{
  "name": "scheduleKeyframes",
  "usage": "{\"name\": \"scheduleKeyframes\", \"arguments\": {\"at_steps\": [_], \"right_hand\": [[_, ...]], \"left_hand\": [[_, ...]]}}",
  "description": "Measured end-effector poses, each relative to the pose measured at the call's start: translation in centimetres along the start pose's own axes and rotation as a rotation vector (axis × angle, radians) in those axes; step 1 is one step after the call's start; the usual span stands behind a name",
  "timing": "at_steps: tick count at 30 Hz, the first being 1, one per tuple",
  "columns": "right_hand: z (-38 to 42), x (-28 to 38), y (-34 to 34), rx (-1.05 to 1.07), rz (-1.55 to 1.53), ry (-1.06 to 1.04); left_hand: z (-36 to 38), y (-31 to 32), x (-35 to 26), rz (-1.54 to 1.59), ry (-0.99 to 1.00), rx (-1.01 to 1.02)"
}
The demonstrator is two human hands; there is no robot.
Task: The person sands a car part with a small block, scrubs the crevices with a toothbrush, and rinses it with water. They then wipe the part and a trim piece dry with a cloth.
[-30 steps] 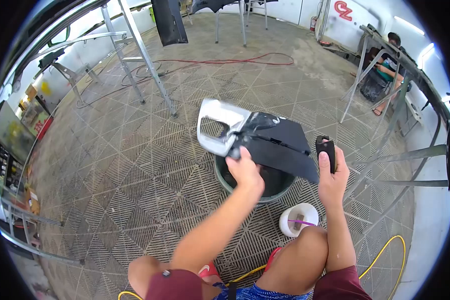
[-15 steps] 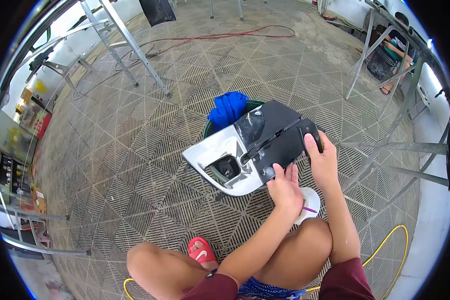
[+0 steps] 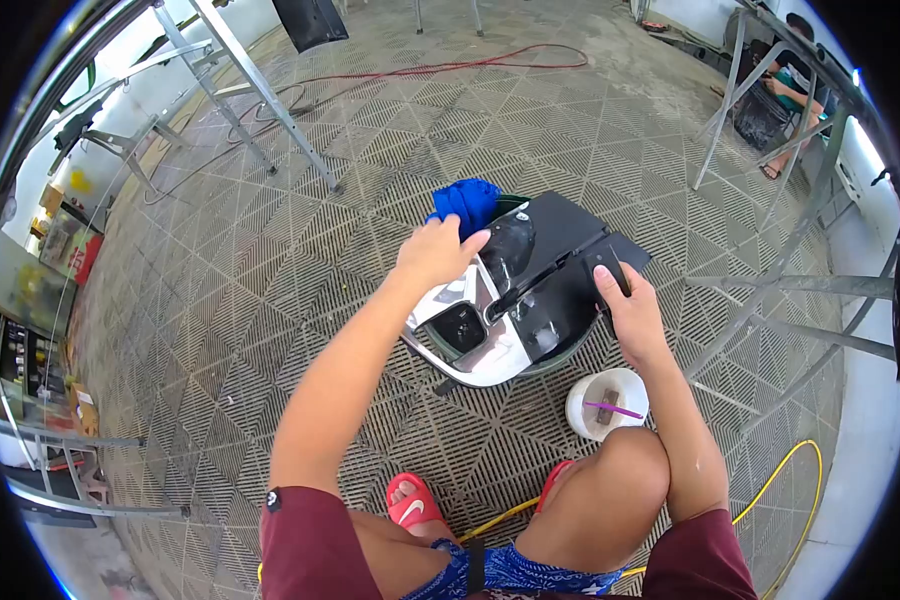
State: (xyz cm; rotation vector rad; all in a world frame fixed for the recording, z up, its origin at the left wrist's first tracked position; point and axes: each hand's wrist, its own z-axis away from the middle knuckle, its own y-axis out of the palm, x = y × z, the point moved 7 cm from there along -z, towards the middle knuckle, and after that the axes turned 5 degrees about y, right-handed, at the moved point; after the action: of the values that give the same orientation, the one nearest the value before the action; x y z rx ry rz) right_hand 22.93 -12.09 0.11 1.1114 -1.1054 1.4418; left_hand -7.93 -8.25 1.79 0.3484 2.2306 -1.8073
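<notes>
A chrome-and-black plastic trim panel [image 3: 545, 225] rests tilted over a round tub [image 3: 570, 352]; its chrome frame [image 3: 505, 358] faces left. My right hand [image 3: 632, 308] grips the panel's black right end, thumb on top and fingers underneath. Above the panel's far left part is my left hand [image 3: 438, 250], thumb and fingers apart, fingertips right at a bunched blue cloth [image 3: 467, 203]. The cloth hangs at the tub's far rim. By my right knee stands a white bucket [image 3: 578, 408] with a purple stick [image 3: 615, 410] and a small brownish block in it.
Metal stand legs [image 3: 790, 285] rise at the right, and an aluminium stand [image 3: 270, 100] at the far left. A red hose [image 3: 440, 68] lies across the patterned floor; a yellow hose [image 3: 805, 445] curves at the right. A person [image 3: 795, 75] sits at the far right.
My left hand has left the panel's near edge and moved far left to the blue cloth. My right hand keeps its grip. The white bucket shows more fully.
</notes>
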Motion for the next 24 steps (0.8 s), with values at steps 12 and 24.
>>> {"name": "scheduleKeyframes", "arguments": {"at_steps": [12, 24], "right_hand": [[5.4, 4.2, 7.3, 0.036, 0.921, -0.704], [4.2, 3.5, 10.7, -0.042, 1.171, -0.812]], "left_hand": [[2.2, 2.1, 0.9, 0.253, 0.111, 0.564], [2.9, 2.4, 2.3, 0.356, 0.013, 0.376]]}}
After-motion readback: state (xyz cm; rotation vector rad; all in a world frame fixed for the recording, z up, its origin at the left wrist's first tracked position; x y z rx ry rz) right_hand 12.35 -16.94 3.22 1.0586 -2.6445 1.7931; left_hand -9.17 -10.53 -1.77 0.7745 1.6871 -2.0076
